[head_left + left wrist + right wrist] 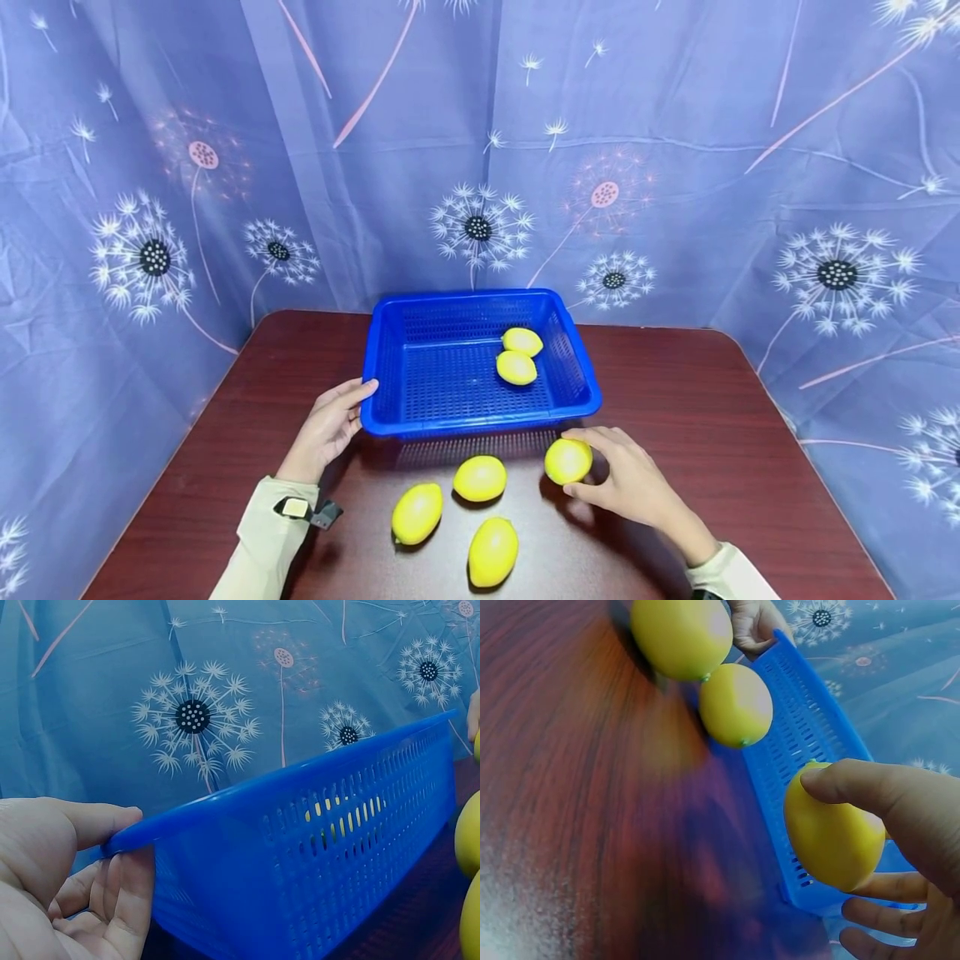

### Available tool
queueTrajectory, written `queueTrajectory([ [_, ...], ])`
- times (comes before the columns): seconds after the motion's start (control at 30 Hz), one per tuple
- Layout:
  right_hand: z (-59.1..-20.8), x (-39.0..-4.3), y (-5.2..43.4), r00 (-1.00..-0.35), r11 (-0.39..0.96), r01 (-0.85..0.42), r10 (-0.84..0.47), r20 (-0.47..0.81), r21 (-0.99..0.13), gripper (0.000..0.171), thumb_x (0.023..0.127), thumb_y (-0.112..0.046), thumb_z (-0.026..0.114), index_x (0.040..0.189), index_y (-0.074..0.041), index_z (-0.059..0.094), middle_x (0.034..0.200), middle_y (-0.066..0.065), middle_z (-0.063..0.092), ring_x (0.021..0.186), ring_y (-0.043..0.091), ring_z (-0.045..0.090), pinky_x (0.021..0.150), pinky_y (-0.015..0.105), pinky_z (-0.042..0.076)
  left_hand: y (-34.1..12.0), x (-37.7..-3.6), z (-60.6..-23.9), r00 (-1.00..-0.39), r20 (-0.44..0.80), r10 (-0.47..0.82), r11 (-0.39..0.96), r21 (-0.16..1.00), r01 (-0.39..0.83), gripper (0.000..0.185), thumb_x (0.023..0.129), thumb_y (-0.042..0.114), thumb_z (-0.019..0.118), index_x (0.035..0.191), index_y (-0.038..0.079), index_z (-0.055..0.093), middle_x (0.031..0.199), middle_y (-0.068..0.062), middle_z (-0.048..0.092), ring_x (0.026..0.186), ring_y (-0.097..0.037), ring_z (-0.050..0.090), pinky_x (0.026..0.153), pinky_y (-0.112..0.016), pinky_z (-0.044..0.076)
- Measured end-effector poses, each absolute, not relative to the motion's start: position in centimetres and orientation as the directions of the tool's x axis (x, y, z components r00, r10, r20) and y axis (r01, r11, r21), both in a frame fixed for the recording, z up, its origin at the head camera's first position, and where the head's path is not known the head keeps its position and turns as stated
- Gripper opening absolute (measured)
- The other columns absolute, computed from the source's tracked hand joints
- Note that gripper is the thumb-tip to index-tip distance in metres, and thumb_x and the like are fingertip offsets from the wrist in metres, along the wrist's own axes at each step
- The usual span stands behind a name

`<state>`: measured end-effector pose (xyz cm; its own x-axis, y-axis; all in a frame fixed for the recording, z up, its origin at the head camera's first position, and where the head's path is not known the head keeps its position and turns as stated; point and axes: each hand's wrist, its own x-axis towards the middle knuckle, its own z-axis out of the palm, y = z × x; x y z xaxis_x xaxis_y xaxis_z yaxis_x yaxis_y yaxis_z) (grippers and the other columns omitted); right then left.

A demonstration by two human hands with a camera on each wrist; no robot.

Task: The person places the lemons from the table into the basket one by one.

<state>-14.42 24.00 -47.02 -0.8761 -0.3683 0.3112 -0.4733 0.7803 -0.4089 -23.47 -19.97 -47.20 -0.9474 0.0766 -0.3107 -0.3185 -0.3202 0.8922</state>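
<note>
Dandelion-print fabric [390, 192] backs the table [667, 392], where the right hand [633, 479], spread fruit-wide, pinches a lemon [566, 462] right of lower centre, ideally lightly, while the left hand [324, 429] grips the central slotted basket [480, 423], best held steady.

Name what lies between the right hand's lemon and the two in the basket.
The near wall of the blue basket separates the held lemon from the two lemons inside, in the head view.

- Yellow lemons [480, 479]: 6 total; 2 inside blue basket [480, 422], 3 loose on brown table [675, 375], 1 pinched in right hand [630, 477].
- Baskets: 1.
- Tables: 1.
- Hands: 2; left hand [322, 429] plus right.
- Pale sleeves [258, 537]: 2.
</note>
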Motion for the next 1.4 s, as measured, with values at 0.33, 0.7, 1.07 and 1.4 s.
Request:
queueTrajectory([
  [0.33,-44.6,-13.5,24.1,-0.859,0.780,-0.502,-0.400,0.319,-0.373,0.064,0.070,-0.039,0.094,0.128,-0.026,0.068,0.121,-0.007,0.069,0.110,0.020,0.063,0.081,0.048,0.057,-19.9,-23.3,-47.4,-0.947,-0.311,0.075,-0.342,0.884,-0.317,0.003,0.102,0.014,0.064,0.102,0.015,0.067,0.084,0.004,0.072,0.072,-0.008,0.067,0.068,-0.021,0.059],
  [0.7,-41.3,-13.8,24.5,-0.806,0.735,-0.582,-0.462,0.370,-0.349,0.065,0.070,-0.040,0.094,0.128,-0.025,0.068,0.118,-0.013,0.068,0.103,0.010,0.060,0.080,0.039,0.056,-19.9,-23.2,-47.2,-0.948,-0.311,0.058,-0.321,0.894,-0.313,0.004,0.103,0.015,0.064,0.102,0.016,0.067,0.083,0.004,0.071,0.070,-0.008,0.066,0.066,-0.019,0.057],
  [1.07,-37.3,-15.7,24.8,-0.781,0.680,-0.625,-0.532,0.328,-0.384,0.064,0.072,-0.041,0.093,0.129,-0.025,0.067,0.119,-0.017,0.069,0.106,0.008,0.062,0.085,0.041,0.055,-19.9,-23.3,-47.1,-0.951,-0.301,0.070,-0.338,0.890,-0.306,0.004,0.102,0.013,0.064,0.103,0.015,0.067,0.083,0.005,0.071,0.070,-0.007,0.066,0.064,-0.018,0.057],
  [1.4,-34.7,-18.7,24.4,-0.758,0.630,-0.643,-0.605,0.243,-0.436,0.063,0.075,-0.042,0.091,0.131,-0.027,0.067,0.122,-0.016,0.068,0.108,0.008,0.062,0.086,0.039,0.054,-19.9,-23.3,-47.3,-0.951,-0.298,0.076,-0.330,0.893,-0.307,0.002,0.102,0.013,0.065,0.104,0.014,0.066,0.083,0.005,0.071,0.070,-0.007,0.065,0.064,-0.018,0.056],
])
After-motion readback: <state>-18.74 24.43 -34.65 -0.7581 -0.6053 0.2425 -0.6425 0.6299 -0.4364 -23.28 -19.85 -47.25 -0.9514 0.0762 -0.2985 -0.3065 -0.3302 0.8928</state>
